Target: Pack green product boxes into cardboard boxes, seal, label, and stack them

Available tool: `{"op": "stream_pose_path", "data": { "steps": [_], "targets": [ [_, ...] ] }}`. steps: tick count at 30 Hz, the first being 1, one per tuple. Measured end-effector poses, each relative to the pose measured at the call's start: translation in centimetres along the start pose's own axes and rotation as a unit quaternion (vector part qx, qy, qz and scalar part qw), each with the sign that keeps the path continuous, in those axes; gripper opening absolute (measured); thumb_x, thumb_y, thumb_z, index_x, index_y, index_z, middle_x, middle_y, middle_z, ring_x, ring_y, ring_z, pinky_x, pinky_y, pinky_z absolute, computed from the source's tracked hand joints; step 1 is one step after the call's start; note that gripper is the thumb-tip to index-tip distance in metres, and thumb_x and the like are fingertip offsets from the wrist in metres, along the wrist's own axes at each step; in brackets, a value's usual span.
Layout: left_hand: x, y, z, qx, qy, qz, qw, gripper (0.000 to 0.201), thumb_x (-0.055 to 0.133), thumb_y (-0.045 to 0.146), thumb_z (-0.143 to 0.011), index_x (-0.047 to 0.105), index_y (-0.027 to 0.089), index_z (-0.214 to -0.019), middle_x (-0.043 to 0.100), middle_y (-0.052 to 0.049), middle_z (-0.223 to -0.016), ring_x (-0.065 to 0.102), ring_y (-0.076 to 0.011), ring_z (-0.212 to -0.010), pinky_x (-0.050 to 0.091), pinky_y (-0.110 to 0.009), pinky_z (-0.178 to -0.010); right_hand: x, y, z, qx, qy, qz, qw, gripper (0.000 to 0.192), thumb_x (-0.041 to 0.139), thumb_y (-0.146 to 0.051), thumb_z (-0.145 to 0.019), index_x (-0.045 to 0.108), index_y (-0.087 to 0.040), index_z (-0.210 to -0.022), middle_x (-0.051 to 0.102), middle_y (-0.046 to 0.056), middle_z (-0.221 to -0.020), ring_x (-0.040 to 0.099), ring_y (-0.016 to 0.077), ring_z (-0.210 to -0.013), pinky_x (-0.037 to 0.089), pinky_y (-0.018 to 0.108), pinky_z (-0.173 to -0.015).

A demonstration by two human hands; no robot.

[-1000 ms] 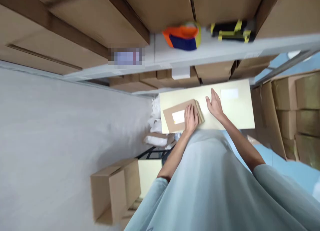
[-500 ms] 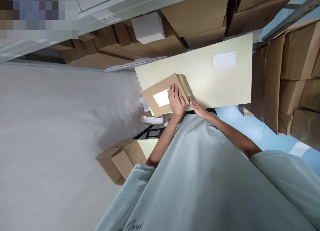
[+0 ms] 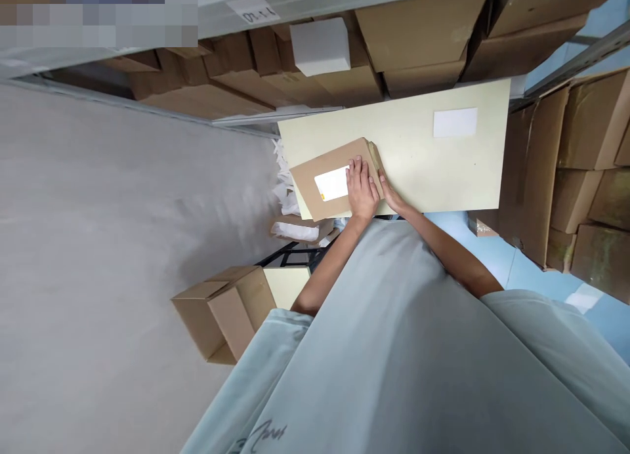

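**Inspector:** Position of the hands, please.

**Assistant:** Both sit close together on the brown cardboard parcel (image 3: 331,180). The left hand (image 3: 361,191) lies flat on the parcel's top face, fingers spread and extended, its fingertips reaching the edge of the white label (image 3: 333,183). The right hand (image 3: 388,193) presses against the parcel's right-hand side, next to the left hand. Whether its fingers curl under the parcel cannot be told; the left hand hides part of it.

**Inspector:** So is the parcel gripped?

**Assistant:** It is held between the two: one palm on top, the other against the side edge. Neither hand is closed into a fist.

**Inspector:** Where does the parcel lie?

**Assistant:** Under the left hand, at the near left corner of the pale yellow tabletop (image 3: 433,165), overhanging its left edge slightly. It is tilted against the table's edges.

**Inspector:** Surroundings?

**Assistant:** Beyond the right hand, well apart towards the far right corner of the table, lies a white sheet (image 3: 455,123). Past the fingertips, shelving carries stacked cartons, with a white box (image 3: 319,46) among them. Left of and below the left arm, an open cardboard box (image 3: 224,309) stands on the grey floor (image 3: 98,244). More cartons (image 3: 585,172) are stacked to the right of the right arm.
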State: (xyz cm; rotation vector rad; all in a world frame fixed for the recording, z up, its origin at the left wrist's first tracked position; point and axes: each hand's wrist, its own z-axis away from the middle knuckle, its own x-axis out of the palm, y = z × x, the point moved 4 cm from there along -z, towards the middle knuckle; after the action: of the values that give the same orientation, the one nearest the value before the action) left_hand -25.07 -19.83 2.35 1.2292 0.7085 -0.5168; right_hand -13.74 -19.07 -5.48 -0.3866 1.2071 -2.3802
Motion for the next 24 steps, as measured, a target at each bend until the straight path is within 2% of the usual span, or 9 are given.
{"op": "stream_pose_path", "data": {
  "steps": [4,7,9,11,14,17,19,22,24],
  "targets": [
    [-1.3,-0.7,-0.3,0.047,0.012,0.093,0.994,0.075,0.034,0.065,-0.118,0.055,0.012,-0.168,0.046,-0.019,-0.182,0.025,-0.0283,-0.179,0.01,-0.051,-0.15,-1.5,-0.4,1.1,-0.018,0.007,0.003,1.0,0.127,0.02,-0.109,-0.092,0.024,-0.024,-0.187,0.019,-0.002,-0.194,0.01,0.0248,-0.183,0.003,0.044,-0.15],
    [-5.9,-4.5,0.6,0.018,0.066,0.151,0.986,0.08,0.043,0.07,-0.114,0.052,0.015,-0.171,0.044,-0.017,-0.184,0.03,-0.0286,-0.178,0.015,-0.045,-0.149,-3.4,0.0,3.5,0.002,0.023,0.039,0.999,0.124,0.031,-0.107,-0.094,0.026,-0.025,-0.186,0.02,-0.002,-0.193,0.011,0.0274,-0.182,0.003,0.045,-0.15],
    [-9.7,-8.9,2.3,-0.06,0.145,0.179,0.971,0.08,0.047,0.068,-0.114,0.052,0.013,-0.172,0.041,-0.016,-0.185,0.031,-0.0275,-0.177,0.017,-0.039,-0.148,-4.2,0.3,5.0,0.01,0.028,0.066,0.997,0.119,0.041,-0.1,-0.096,0.027,-0.023,-0.186,0.021,0.0,-0.193,0.011,0.0274,-0.182,0.005,0.045,-0.15],
    [-12.2,-13.7,4.5,-0.177,0.186,0.222,0.94,0.073,0.046,0.058,-0.115,0.052,0.013,-0.172,0.043,-0.015,-0.185,0.037,-0.0258,-0.175,0.021,-0.038,-0.147,-4.3,0.5,6.0,0.013,0.03,0.084,0.996,0.116,0.054,-0.091,-0.095,0.029,-0.023,-0.186,0.023,0.002,-0.192,0.013,0.0281,-0.182,0.008,0.046,-0.149],
    [-12.1,-18.3,7.4,-0.328,0.117,0.354,0.868,0.065,0.036,0.047,-0.118,0.058,0.01,-0.167,0.056,-0.015,-0.175,0.053,-0.026,-0.165,0.033,-0.041,-0.143,-3.2,0.2,6.5,0.0,0.025,0.105,0.994,0.119,0.073,-0.075,-0.084,0.03,-0.026,-0.185,0.028,0.004,-0.192,0.022,0.032,-0.18,0.013,0.051,-0.148],
    [-10.0,-18.6,8.4,-0.368,0.033,0.461,0.807,0.065,0.035,0.05,-0.119,0.062,0.011,-0.164,0.069,-0.016,-0.163,0.06,-0.0287,-0.16,0.041,-0.046,-0.14,-1.5,-1.2,6.6,-0.028,0.029,0.126,0.991,0.118,0.079,-0.065,-0.078,0.037,-0.028,-0.181,0.038,0.006,-0.188,0.034,0.0348,-0.175,0.019,0.055,-0.147],
    [-9.3,-18.0,8.3,-0.36,0.022,0.488,0.795,0.067,0.037,0.057,-0.119,0.065,0.013,-0.161,0.075,-0.015,-0.155,0.059,-0.03,-0.16,0.041,-0.048,-0.14,-0.6,-2.7,7.0,-0.04,0.049,0.133,0.989,0.11,0.079,-0.064,-0.079,0.044,-0.027,-0.177,0.049,0.008,-0.182,0.042,0.0355,-0.171,0.024,0.056,-0.145],
    [-10.1,-17.1,7.5,-0.311,0.022,0.494,0.812,0.075,0.033,0.068,-0.117,0.07,0.014,-0.156,0.073,-0.014,-0.158,0.055,-0.0297,-0.164,0.038,-0.045,-0.141,0.2,-5.6,8.0,-0.061,0.083,0.137,0.985,0.097,0.079,-0.067,-0.083,0.056,-0.024,-0.167,0.064,0.013,-0.169,0.054,0.0359,-0.161,0.035,0.055,-0.14],
    [-11.7,-16.4,6.9,-0.251,0.018,0.473,0.844,0.081,0.03,0.074,-0.115,0.072,0.015,-0.152,0.069,-0.014,-0.163,0.051,-0.0293,-0.167,0.036,-0.042,-0.142,0.7,-7.8,8.6,-0.084,0.111,0.137,0.981,0.09,0.079,-0.071,-0.085,0.061,-0.022,-0.159,0.069,0.015,-0.162,0.06,0.0347,-0.155,0.041,0.052,-0.136]
  ]
}}
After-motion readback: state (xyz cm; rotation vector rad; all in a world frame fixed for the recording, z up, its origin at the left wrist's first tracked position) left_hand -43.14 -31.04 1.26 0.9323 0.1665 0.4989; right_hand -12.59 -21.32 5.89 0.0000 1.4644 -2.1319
